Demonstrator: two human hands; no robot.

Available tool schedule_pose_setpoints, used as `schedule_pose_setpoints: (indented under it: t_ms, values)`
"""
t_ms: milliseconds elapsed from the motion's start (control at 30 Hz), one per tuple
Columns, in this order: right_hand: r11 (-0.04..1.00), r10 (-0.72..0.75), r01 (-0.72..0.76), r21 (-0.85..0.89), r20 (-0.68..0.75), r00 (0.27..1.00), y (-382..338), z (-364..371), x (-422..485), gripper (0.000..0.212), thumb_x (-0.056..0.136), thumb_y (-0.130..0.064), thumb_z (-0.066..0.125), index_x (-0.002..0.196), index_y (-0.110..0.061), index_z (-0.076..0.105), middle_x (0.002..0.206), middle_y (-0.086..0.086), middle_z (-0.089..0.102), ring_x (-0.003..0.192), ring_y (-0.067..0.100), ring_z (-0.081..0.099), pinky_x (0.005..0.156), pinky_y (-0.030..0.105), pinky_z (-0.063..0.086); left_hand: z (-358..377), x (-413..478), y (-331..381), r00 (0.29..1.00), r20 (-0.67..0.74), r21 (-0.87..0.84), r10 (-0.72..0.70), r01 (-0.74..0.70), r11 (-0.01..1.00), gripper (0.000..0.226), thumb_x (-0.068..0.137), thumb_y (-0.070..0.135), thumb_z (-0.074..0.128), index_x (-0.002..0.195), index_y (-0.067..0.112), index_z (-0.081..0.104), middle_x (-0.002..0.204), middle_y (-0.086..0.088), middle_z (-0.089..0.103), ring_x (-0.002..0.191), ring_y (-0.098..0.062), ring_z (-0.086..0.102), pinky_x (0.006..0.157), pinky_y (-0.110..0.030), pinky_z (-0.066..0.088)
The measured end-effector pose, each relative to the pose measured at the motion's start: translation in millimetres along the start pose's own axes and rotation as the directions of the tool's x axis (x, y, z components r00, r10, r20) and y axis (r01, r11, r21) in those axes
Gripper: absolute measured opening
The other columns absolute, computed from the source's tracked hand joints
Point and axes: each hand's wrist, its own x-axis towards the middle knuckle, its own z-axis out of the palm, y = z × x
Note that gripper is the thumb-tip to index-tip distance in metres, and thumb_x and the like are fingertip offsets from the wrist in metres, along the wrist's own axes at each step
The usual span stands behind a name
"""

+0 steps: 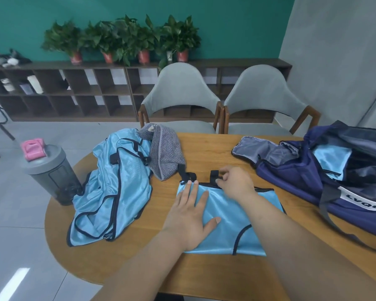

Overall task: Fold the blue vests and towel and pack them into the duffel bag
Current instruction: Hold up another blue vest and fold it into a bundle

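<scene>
Folded vest (230, 216) under flat left hand (190, 213), right hand (234, 181) grip pinching its strap (214, 174); towel (165, 153), bottle (50, 172) alongside.

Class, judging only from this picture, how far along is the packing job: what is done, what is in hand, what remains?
Done: one blue piece already lies in the open duffel bag. In hand: the left hand flattens a half-folded vest while the right hand tidies its straps. Left: the heap of vests and the striped towel.
</scene>
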Motion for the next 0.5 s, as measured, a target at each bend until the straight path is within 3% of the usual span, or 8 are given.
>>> schedule_pose_setpoints:
  t_ms: [100,200,300,400,500]
  values:
    - [0.944,0.058,-0.041,0.327,-0.042,0.997,-1.4,-4.1,5.6,0.029,0.087,-0.013,0.076,0.11,-0.03,0.075,0.086,-0.01,0.069,0.086,0.013,0.068,0.074,0.028,0.054,1.1,-0.1,-0.4,0.999,-0.035,-0.016,0.003,-0.004,1.0,0.091,0.098,0.082,0.008,0.168,0.026,0.001,0.172,-0.007,-0.024,0.154,-0.02,-0.034,0.131,-0.046,-0.005]
    - [0.842,0.087,-0.024,0.54,-0.091,0.992,-1.0,-2.5,5.5,0.033,0.083,-0.002,0.076,0.094,-0.033,0.076,0.085,-0.007,0.069,0.083,0.015,0.067,0.08,0.035,0.057,2.1,-1.0,-0.8,0.999,-0.045,-0.025,0.007,-0.008,1.0,0.089,0.098,0.082,0.008,0.168,0.027,-0.001,0.172,-0.007,-0.024,0.155,-0.02,-0.034,0.131,-0.046,-0.003]
    - [0.748,0.124,-0.035,0.663,-0.088,0.988,2.7,0.0,8.1,0.041,0.085,0.01,0.07,0.093,-0.03,0.076,0.087,-0.004,0.068,0.081,0.015,0.065,0.083,0.038,0.059,2.1,-1.2,-0.9,0.998,-0.054,-0.032,0.01,-0.012,0.999,0.089,0.099,0.082,0.008,0.168,0.026,0.001,0.172,-0.007,-0.024,0.155,-0.02,-0.033,0.131,-0.046,-0.004]
    - [0.784,0.146,-0.016,0.621,-0.159,0.977,4.1,-1.1,10.4,0.037,0.088,0.003,0.071,0.096,-0.034,0.074,0.096,-0.007,0.069,0.088,0.011,0.071,0.088,0.043,0.062,1.8,-0.8,-1.1,0.998,-0.054,-0.033,0.013,-0.015,0.999,0.09,0.099,0.082,0.008,0.168,0.025,0.003,0.172,-0.008,-0.024,0.155,-0.02,-0.033,0.131,-0.047,-0.005]
    - [0.917,-0.072,0.171,0.36,-0.273,0.959,-1.2,-2.1,3.5,0.032,0.091,-0.007,0.066,0.105,-0.036,0.07,0.112,-0.01,0.063,0.093,0.003,0.064,0.08,0.021,0.052,1.7,-0.7,-1.1,0.998,-0.054,-0.033,0.013,-0.015,0.999,0.09,0.098,0.082,0.007,0.168,0.025,0.003,0.172,-0.008,-0.024,0.155,-0.021,-0.033,0.131,-0.047,-0.004]
